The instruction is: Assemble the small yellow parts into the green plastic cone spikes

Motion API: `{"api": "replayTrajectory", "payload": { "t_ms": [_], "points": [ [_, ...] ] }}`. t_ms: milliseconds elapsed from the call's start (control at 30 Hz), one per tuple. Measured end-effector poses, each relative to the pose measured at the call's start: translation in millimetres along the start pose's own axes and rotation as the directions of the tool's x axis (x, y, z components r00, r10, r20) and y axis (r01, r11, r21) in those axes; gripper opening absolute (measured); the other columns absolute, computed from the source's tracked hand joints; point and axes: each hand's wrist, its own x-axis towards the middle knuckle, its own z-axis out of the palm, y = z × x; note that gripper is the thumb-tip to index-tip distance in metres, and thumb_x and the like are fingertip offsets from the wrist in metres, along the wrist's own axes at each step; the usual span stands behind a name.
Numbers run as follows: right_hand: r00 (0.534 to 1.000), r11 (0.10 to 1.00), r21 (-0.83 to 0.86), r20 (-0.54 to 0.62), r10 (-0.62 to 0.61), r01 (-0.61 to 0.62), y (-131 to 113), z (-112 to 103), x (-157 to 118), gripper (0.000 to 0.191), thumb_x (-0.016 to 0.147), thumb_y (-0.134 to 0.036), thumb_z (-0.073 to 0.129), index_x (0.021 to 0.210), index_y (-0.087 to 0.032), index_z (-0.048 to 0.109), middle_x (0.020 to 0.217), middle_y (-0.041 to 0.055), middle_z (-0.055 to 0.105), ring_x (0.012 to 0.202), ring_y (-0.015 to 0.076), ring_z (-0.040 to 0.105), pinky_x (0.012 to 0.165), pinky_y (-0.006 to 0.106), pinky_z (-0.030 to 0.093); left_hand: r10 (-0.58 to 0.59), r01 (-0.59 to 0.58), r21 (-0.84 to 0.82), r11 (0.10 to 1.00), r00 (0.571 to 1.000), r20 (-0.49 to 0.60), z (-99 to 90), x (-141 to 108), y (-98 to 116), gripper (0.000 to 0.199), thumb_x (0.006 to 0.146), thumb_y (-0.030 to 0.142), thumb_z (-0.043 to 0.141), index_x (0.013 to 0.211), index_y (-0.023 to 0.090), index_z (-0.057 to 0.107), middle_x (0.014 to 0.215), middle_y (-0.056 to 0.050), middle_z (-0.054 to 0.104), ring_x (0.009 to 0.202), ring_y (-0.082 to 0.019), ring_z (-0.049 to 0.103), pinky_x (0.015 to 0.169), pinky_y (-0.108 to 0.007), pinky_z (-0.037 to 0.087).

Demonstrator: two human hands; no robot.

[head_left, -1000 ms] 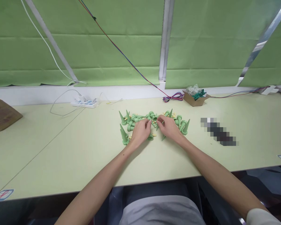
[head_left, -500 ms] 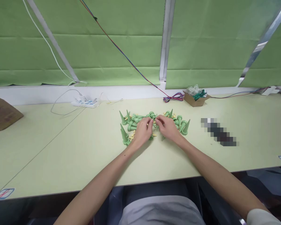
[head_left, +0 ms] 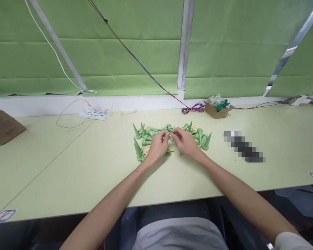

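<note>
My left hand (head_left: 159, 145) and my right hand (head_left: 185, 140) meet over a spread of green plastic plant-watering spikes (head_left: 146, 142). Thumb and fingers of each hand are pinched together, the fingertips almost touching. A small yellowish bit shows between them, but what either hand grips is mostly hidden. Several spikes stand point up, such as the one at the left (head_left: 138, 151) and another at the right end (head_left: 207, 141); others lie on their sides. Small yellow plastic pieces (head_left: 171, 150) are scattered among them, partly covered by my hands.
Behind the spikes are a bundled red-and-blue cable (head_left: 193, 108) and a small cardboard box (head_left: 217, 112) holding clear and green plastic. A white power strip (head_left: 97, 115) sits back left, a brown paper bag (head_left: 3, 126) at far left. A blurred dark object (head_left: 243, 146) lies right.
Both hands stay pinched together over the same spot. My right fingertips have shifted very slightly left, and my left hand has turned a little; the spikes on the table look unmoved.
</note>
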Motion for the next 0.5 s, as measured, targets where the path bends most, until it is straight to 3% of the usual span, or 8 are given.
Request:
{"api": "replayTrajectory", "payload": {
  "t_ms": [500],
  "points": [
    [1.000,1.000,-0.026,-0.017,0.004,-0.004,-0.6,-1.6,-0.2,0.019,0.095,-0.029,0.043,0.087,-0.020,0.058,0.075,0.0016,0.064,0.065,0.0156,0.055,0.064,0.026,0.041,0.016,-0.016,0.058,0.998,1.000,0.000,-1.9,-1.9,3.8,0.030,0.096,0.039,0.040,0.081,0.019,0.056,0.077,-0.001,0.063,0.064,-0.013,0.051,0.063,-0.027,0.040]
  ]
}}
